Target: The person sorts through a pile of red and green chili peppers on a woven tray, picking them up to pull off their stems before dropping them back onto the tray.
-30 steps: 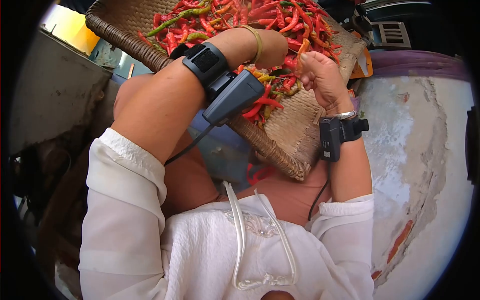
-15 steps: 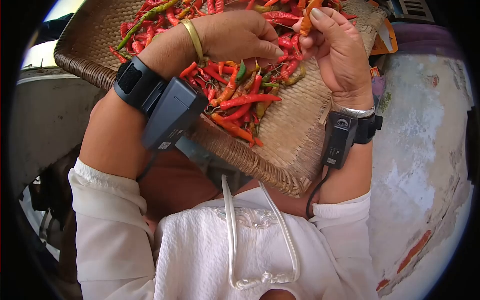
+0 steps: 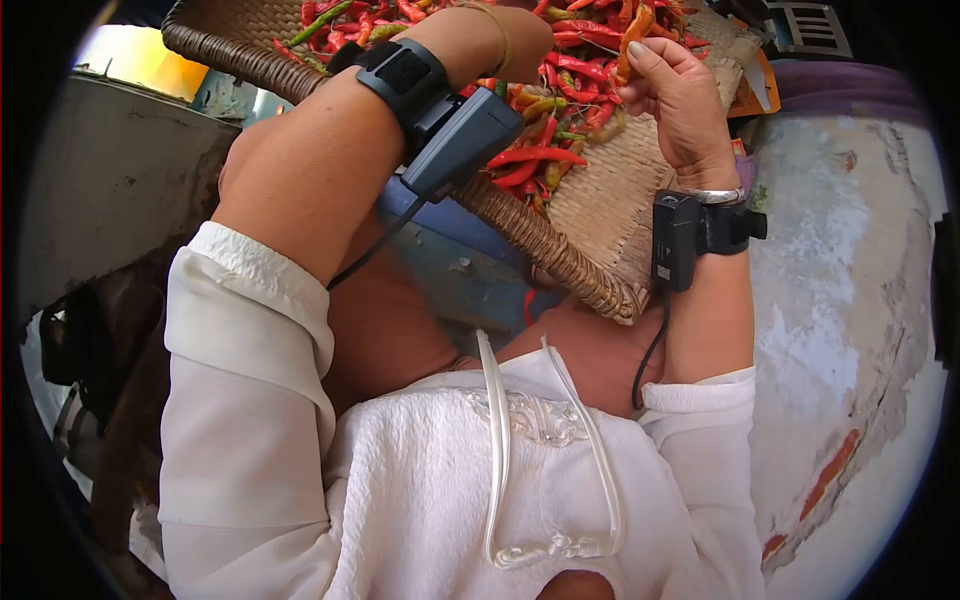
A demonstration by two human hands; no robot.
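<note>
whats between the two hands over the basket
In the head view, loose red and green chillies lie on the woven basket between the left hand and the right hand, which pinches an orange chilli.

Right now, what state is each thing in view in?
Right hand: raised over the basket, fingers closed on an orange chili.
Orange chili: pinched upright, lifted clear of the pile.
Left hand: curled over the chilies, grip hidden.
Chilies: loose pile, mostly red, some green and orange.
Basket: tilted on the lap, near part bare.
Left wrist unit: strapped on, cabled.
Right wrist unit: strapped on, cabled.
</note>
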